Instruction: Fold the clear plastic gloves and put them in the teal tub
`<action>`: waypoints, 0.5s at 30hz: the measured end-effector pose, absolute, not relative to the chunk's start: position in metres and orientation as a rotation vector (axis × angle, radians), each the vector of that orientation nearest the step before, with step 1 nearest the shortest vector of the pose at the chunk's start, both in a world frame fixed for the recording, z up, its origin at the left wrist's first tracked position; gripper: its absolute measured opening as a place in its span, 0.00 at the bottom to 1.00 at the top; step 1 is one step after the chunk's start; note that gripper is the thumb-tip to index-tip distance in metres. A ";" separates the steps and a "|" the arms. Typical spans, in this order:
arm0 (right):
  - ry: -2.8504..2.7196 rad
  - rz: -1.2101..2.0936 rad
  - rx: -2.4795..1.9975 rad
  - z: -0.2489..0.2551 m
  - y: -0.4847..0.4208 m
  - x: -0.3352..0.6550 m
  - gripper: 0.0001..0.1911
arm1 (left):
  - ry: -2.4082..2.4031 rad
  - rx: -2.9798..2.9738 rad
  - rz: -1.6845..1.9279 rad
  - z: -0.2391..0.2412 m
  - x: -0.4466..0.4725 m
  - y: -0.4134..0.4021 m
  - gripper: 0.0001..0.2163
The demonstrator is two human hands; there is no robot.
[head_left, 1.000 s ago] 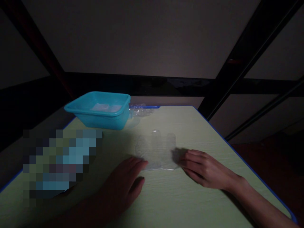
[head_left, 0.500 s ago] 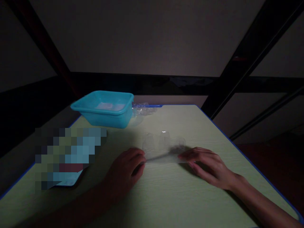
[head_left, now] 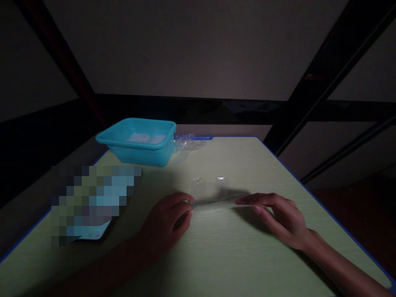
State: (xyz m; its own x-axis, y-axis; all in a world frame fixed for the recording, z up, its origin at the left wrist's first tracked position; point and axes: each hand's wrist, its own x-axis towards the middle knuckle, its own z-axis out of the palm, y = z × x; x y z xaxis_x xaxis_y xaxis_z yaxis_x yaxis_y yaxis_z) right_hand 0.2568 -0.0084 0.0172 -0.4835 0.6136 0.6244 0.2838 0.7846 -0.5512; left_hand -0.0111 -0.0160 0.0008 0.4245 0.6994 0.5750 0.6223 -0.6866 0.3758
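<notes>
Centre frame: clear, lobed plastic sheet (head_left: 216, 203) lies crosswise, long edge left-right, its ends pinched by left hand (head_left: 168, 216) and right hand (head_left: 283, 218).

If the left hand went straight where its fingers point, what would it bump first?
The left hand would likely bump the clear plastic it touches; beyond that, the right hand seems roughly in line, though depth is hard to judge.

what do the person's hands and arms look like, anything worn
The left hand and right hand are ungloved, with no ring visible on either. The right forearm is bare, with no sleeve, watch or bracelet in sight. The left forearm is in shadow; no sleeve can be made out.
</notes>
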 end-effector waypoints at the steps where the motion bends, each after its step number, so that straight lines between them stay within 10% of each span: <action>1: -2.070 0.487 -0.662 0.017 -0.009 0.257 0.12 | 1.165 2.519 1.142 0.003 -0.011 -0.016 0.07; 15: -1.582 0.744 -0.816 0.075 -0.038 0.233 0.02 | 1.103 1.555 1.221 0.073 -0.029 -0.037 0.06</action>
